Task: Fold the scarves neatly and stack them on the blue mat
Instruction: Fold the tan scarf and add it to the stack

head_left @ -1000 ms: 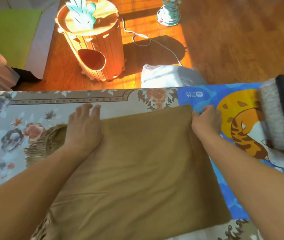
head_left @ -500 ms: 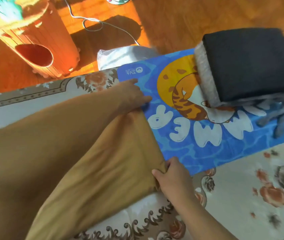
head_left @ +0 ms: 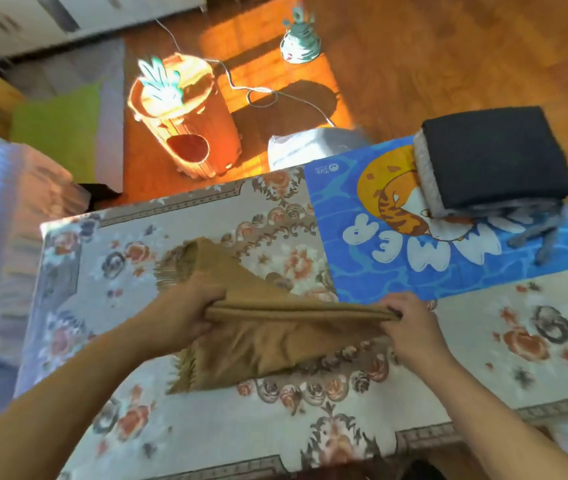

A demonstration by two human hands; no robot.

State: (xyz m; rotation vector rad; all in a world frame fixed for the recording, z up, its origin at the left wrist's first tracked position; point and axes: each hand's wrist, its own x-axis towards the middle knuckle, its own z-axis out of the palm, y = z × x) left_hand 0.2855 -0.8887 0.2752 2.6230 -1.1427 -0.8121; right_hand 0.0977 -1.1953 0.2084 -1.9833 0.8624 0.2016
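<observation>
A: Left hand [head_left: 178, 315] grips one end of the folded edge of the tan, fringed, soft woven scarf [head_left: 258, 337]; right hand [head_left: 410, 323] pinches the other end. Fingers of both curled round the cloth.

B: Where does the scarf sit?

A: Lifted along that top edge above the table with the floral-patterned cloth [head_left: 483, 358]. One layer hangs toward the person, another trails away to a fringed end lying on the cloth. Near, but not on, the blue printed mat with the orange tiger picture [head_left: 362, 271] off to the right.

B: Anything on the mat yet?

A: A folded stack at its far right: black folded scarf [head_left: 493, 154] on top, grey knitted scarf [head_left: 428, 178] beneath, grey tassels spilling over the mat.

B: Handling?

A: Judged light and limp. It sags between the hands and would not hold a crease by itself. Fringe likely to snag or splay. Best taken at the two corners of the fold, as now, kept taut so the layers stay aligned. Looks grippy, not slippery.

B: Progress?

A: Probably mid-fold; another fold needed before stacking.
</observation>
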